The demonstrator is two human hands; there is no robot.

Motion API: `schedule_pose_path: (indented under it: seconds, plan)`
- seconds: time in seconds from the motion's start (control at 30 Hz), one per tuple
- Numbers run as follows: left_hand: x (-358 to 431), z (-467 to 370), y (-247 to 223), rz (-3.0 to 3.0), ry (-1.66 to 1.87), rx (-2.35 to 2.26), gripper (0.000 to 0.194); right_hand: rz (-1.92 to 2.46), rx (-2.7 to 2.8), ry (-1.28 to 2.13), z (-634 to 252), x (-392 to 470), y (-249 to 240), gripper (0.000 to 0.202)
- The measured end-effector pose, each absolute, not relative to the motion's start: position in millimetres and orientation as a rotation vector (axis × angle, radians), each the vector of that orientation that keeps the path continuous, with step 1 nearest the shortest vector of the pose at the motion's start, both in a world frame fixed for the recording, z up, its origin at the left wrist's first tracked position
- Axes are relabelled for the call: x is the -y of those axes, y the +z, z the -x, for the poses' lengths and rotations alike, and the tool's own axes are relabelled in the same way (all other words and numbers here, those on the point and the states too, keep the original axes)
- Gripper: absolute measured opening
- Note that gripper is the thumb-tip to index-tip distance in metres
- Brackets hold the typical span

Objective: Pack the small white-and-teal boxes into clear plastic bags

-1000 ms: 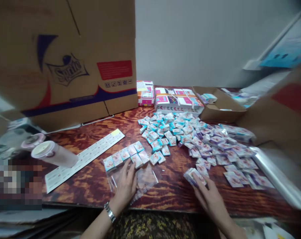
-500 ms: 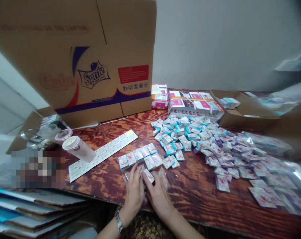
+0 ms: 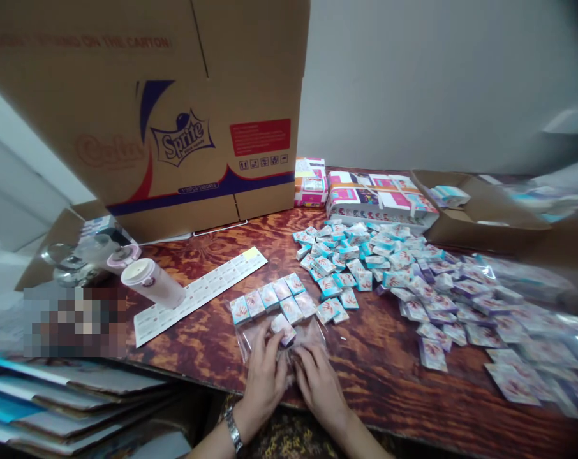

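Observation:
A clear plastic bag (image 3: 312, 335) lies at the table's front edge, with several small printed boxes (image 3: 268, 296) in two rows at its far end. My left hand (image 3: 266, 376) has its fingers closed on one more small box (image 3: 283, 328), tilted over the near part of the bag. Whether this box is inside the film or on top, I cannot tell. My right hand (image 3: 320, 382) is beside it, fingers curled on the near edge of the bag. Right of the bag spreads a heap of similar small boxes (image 3: 365, 255), blue-edged and purple-edged.
A big carton (image 3: 184, 146) stands at the back left. A label sheet (image 3: 198, 296) lies under a pink-white tumbler (image 3: 155, 284). Wrapped packs (image 3: 379, 197) and an open carton (image 3: 480, 223) line the back. Flattened cardboard (image 3: 69, 401) is stacked lower left.
The small box has gone from my right hand to my left and moved slightly away from me. My right hand has drawn back to the bag's near edge.

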State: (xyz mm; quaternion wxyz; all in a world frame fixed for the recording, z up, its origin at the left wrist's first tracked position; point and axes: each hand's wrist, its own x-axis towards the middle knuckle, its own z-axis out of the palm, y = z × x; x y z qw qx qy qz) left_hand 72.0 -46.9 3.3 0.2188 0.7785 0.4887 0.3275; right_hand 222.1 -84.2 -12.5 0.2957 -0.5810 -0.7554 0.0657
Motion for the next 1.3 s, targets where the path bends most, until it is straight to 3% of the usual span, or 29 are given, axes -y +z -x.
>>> schedule_pose_path:
  seconds: [0.13,0.63,1.07,1.3]
  plan:
    - [43,-75,-3,-2.224,0.88,-1.362,0.043,1.597,2.088,0.229,-217,78,-13,0.029]
    - [20,-78,-15,-2.199,0.946,-1.464,0.044,1.711,2.193,0.382,-217,54,-2,0.048]
    - [19,-77,-16,-2.228,0.703,-1.425,0.052,1.63,2.178,0.362,-224,56,-8,0.047]
    - [19,-79,-24,-2.323,0.652,-1.451,0.054,1.449,2.041,0.284,-268,61,22,0.036]
